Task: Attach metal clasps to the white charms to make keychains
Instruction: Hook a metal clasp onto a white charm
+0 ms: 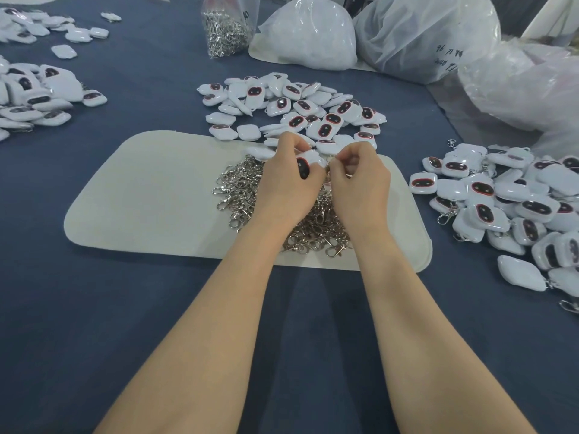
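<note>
My left hand (289, 173) gripping a white charm (308, 162), my right hand (357, 173) fingers pinched on a clasp (331, 159), above the clasp pile (241, 189)

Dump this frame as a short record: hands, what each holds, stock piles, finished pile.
left hand: grips a white charm, dark face visible
right hand: pinches a clasp at the charm's edge, mostly hidden
loose clasps: heap on the cream mat, under both hands
loose charms: pile behind the mat
finished keychains: pile to the right, clasps attached on several
clasp bag: clear, standing at the far side
</note>
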A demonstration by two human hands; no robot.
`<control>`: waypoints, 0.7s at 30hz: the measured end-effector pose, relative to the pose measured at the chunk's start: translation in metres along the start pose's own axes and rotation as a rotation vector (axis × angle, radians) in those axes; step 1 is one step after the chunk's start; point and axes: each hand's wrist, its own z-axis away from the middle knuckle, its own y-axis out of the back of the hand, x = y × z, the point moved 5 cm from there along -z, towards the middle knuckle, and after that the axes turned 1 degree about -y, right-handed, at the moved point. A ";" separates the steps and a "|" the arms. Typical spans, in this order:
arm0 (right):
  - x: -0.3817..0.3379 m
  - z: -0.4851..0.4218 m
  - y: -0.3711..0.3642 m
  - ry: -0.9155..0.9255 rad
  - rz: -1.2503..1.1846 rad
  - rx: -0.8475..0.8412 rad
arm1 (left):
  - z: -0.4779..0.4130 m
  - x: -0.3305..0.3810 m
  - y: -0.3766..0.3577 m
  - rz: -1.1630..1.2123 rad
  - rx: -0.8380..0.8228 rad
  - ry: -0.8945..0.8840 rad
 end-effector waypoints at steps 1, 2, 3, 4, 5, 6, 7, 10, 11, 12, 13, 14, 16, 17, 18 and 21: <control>0.000 0.000 0.000 0.001 -0.001 -0.005 | 0.000 0.000 0.000 0.002 0.000 -0.003; 0.000 0.000 -0.001 0.003 -0.001 -0.011 | 0.000 0.000 -0.001 0.002 -0.001 -0.006; -0.001 0.001 -0.002 0.005 0.000 -0.018 | 0.000 0.001 -0.001 0.000 -0.003 -0.008; -0.002 0.001 -0.002 0.007 -0.001 -0.023 | 0.000 0.001 -0.002 -0.003 -0.006 -0.010; -0.002 0.002 -0.002 0.010 -0.002 -0.028 | 0.000 0.001 -0.002 -0.005 -0.006 -0.012; -0.003 0.002 -0.002 0.015 -0.003 -0.033 | -0.001 0.000 -0.002 -0.005 -0.004 -0.016; -0.003 0.002 -0.003 0.021 -0.002 -0.039 | -0.001 0.000 -0.002 -0.004 -0.001 -0.020; -0.004 0.003 -0.003 0.035 0.012 -0.050 | 0.000 0.001 -0.002 -0.003 0.004 -0.039; -0.004 0.003 -0.004 0.039 0.014 -0.050 | 0.000 0.001 -0.002 0.009 0.006 -0.048; -0.005 0.003 -0.004 0.043 0.016 -0.052 | 0.001 0.002 -0.002 0.024 0.007 -0.054; -0.005 0.003 -0.005 0.045 0.022 -0.057 | 0.001 0.001 -0.002 0.037 0.008 -0.057; -0.005 0.003 -0.005 0.047 0.034 -0.064 | 0.001 0.001 -0.002 0.042 0.007 -0.055; -0.006 0.003 -0.007 0.059 0.066 -0.082 | 0.001 0.000 -0.002 0.040 0.007 -0.047; -0.006 0.004 -0.007 0.069 0.086 -0.093 | 0.001 -0.001 -0.002 0.037 0.006 -0.043; -0.007 0.003 -0.008 0.079 0.110 -0.106 | 0.001 -0.001 -0.002 0.032 0.006 -0.042; -0.007 0.004 -0.012 0.096 0.195 -0.158 | 0.002 0.001 -0.002 -0.019 -0.006 -0.063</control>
